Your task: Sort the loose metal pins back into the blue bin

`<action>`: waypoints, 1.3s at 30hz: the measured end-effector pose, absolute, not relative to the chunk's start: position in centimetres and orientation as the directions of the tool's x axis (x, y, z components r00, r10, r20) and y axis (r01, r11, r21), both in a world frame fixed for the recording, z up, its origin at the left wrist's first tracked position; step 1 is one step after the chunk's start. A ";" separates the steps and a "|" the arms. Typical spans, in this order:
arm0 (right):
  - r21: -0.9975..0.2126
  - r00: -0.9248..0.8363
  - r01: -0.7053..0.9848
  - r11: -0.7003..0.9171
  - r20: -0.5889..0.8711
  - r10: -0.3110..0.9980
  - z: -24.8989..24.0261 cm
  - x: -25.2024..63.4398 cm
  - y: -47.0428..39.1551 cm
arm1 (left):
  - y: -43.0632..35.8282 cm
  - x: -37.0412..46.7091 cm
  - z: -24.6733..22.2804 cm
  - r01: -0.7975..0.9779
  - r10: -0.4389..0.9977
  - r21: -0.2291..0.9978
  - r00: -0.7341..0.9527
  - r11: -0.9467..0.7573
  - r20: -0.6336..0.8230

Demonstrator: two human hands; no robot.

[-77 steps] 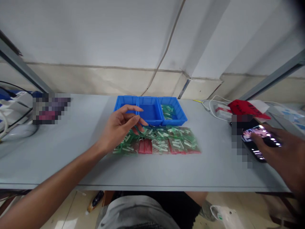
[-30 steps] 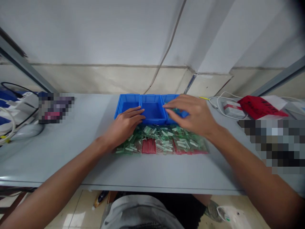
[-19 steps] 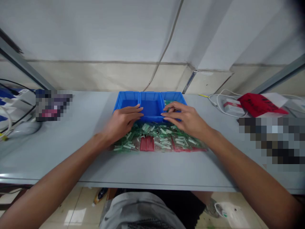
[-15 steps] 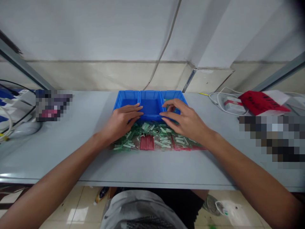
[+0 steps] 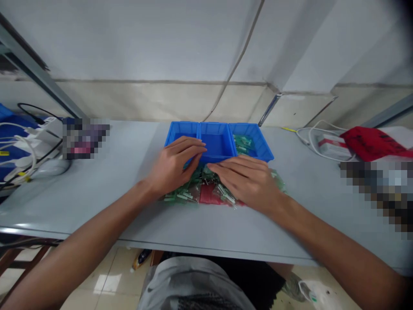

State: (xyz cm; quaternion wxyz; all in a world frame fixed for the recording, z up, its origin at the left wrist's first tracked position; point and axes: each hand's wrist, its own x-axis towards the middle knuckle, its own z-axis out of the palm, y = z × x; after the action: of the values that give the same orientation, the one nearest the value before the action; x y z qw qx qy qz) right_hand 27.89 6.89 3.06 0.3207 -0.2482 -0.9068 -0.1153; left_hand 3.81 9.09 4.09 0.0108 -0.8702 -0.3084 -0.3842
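Three blue bins [image 5: 217, 142] stand side by side on the grey table. Small green-tinted bags [image 5: 243, 143] lie in the right bin; the middle one shows its bare floor. In front of the bins is a spread of clear bags with white and metal pieces [image 5: 183, 196], with red packets [image 5: 209, 194] among them. My left hand [image 5: 179, 163] is over the left of this spread, fingers bent and apart from the thumb, holding nothing visible. Palm down, my right hand [image 5: 247, 178] rests on the bags at the right, its fingers close together; what lies beneath it is hidden.
White plugs and cables [image 5: 32, 146] and a grey mouse [image 5: 53, 167] are at the table's left. To the right are a white box [image 5: 334, 146] with a cable around it and a red bag [image 5: 376, 142]. The table's front edge [image 5: 206, 251] runs near my body.
The view has shifted, so the bins appear farther right. My right hand has come down from the right bin onto the bags, uncovering the bin. Some bags there have shifted.
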 end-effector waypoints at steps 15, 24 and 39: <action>-0.565 -0.122 0.498 0.658 0.706 0.698 4.3 27.3 6.4 | 8.3 3.9 4.5 0.540 0.435 0.140 0.469 -0.830 0.769; -0.755 -0.189 0.302 0.582 0.551 0.813 4.5 27.7 5.8 | 6.9 4.5 5.3 0.382 0.737 0.640 0.212 -0.666 0.641; -0.408 -0.075 0.754 0.515 0.726 0.684 5.4 36.3 11.7 | 6.8 5.3 6.0 0.030 0.932 0.965 0.269 -0.259 0.242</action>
State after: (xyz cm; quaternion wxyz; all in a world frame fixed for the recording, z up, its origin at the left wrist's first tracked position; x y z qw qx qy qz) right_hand 36.34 11.73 5.43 0.4707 -0.4910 -0.7321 -0.0370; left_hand 5.32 6.83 6.03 -0.4773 -0.6377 -0.3774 -0.4723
